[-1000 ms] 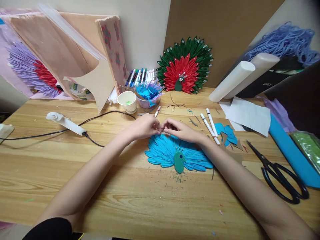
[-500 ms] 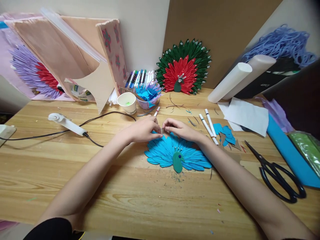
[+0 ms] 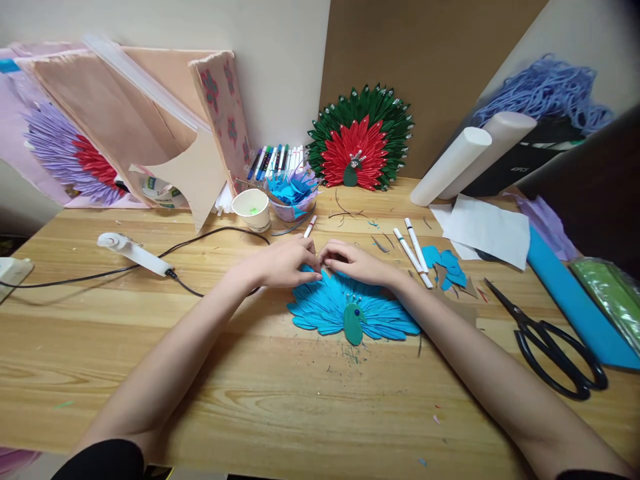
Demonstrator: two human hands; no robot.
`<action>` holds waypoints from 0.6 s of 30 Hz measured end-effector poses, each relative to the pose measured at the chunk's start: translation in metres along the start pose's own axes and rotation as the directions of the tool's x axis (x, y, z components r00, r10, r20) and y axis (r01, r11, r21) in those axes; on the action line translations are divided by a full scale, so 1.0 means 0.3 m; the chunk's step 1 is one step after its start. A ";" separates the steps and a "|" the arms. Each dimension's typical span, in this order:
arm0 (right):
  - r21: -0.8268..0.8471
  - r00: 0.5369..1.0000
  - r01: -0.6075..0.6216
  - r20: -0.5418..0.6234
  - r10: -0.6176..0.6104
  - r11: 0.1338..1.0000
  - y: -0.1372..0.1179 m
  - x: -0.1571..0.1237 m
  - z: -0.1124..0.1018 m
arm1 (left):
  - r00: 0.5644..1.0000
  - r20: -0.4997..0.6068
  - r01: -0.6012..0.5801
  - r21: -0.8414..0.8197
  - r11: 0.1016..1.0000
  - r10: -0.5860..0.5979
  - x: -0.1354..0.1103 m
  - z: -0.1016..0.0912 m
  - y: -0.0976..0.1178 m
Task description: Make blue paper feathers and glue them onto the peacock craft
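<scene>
A blue paper peacock [image 3: 320, 310] with a green body [image 3: 353, 325] and a dark blue eye lies flat on the wooden table. At the top left edge of its fan, my left hand [image 3: 293, 262] is closed, thumb and fingers pinched together. My right hand [image 3: 350, 261] sits close beside it over the same edge, its fingers curled inward and also pinched. The fingertips nearly meet. Whatever they hold is too small or too hidden to make out. Both hands cover part of the upper feathers.
A white glue gun [image 3: 135, 255] with a black cord lies left. Behind stand a paper cup [image 3: 251, 211], a bowl of scraps [image 3: 293, 203] and a red-green peacock [image 3: 360, 143]. On the right are white markers [image 3: 411, 248], blue scraps [image 3: 445, 265] and black scissors [image 3: 550, 347].
My right hand has shifted slightly left, so its fingertips are closer to my left hand. The view has tilted a little; the peacock stays in place.
</scene>
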State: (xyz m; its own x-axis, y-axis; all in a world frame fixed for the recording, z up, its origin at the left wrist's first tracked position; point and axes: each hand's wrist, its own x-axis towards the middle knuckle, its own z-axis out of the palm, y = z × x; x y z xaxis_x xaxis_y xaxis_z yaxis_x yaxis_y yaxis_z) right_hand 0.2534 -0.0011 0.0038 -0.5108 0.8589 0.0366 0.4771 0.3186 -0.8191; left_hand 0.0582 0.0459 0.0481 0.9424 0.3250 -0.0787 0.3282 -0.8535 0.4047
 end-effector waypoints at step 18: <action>-0.103 0.995 0.054 0.090 -0.045 0.993 -0.008 -0.005 -0.011 | 0.999 0.046 -0.010 -0.103 0.995 0.015 0.000 0.000 -0.016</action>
State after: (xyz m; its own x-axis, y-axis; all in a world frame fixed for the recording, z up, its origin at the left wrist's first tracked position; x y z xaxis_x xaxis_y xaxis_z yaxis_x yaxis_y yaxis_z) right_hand 0.2552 -0.0017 0.0077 -0.5937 0.8044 0.0215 0.5198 0.4038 -0.7529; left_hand 0.0565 0.0499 0.0460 0.9491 0.2931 -0.1149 0.3104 -0.8102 0.4973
